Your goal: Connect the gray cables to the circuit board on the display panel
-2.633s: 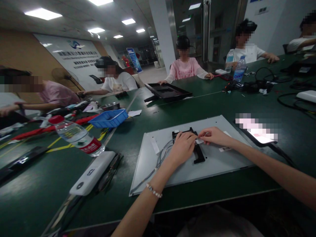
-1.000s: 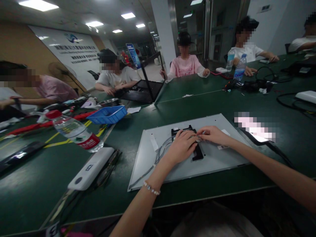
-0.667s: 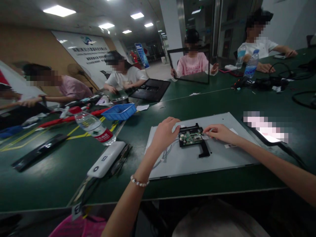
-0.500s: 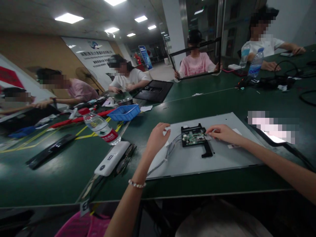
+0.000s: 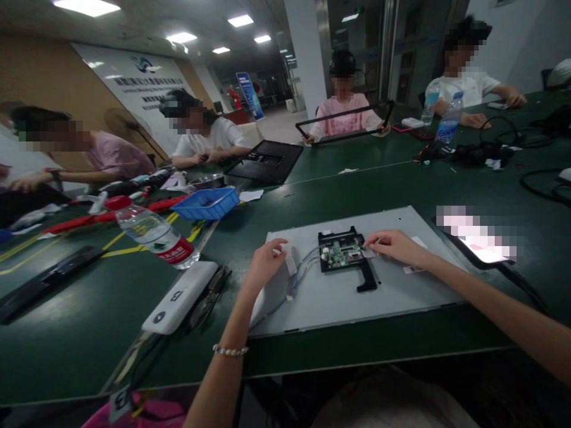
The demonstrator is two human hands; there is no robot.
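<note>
A flat grey display panel (image 5: 339,312) lies on the green table in front of me. On it sits a green circuit board (image 5: 341,254) in a black plastic bracket (image 5: 366,278), with grey cables (image 5: 298,276) running off to the left. At the board's right edge, the fingers of my right hand (image 5: 397,246) are pinched together; what they hold is too small to make out. My left hand (image 5: 265,261) hovers over the panel's left edge, fingers loosely bent and apart, holding nothing. A white label (image 5: 291,260) shows beside its fingertips.
Left of the panel are a white power bank (image 5: 181,297), glasses (image 5: 209,297), a water bottle (image 5: 154,232), a blue tray (image 5: 207,205) and a black bar (image 5: 51,279). A lit phone (image 5: 479,241) lies right. Across the table a person holds a black frame (image 5: 345,135).
My view has swung slightly, shifting the table things leftward. Both hands keep nearly the same places over the panel. The person opposite has tipped the black frame lower.
</note>
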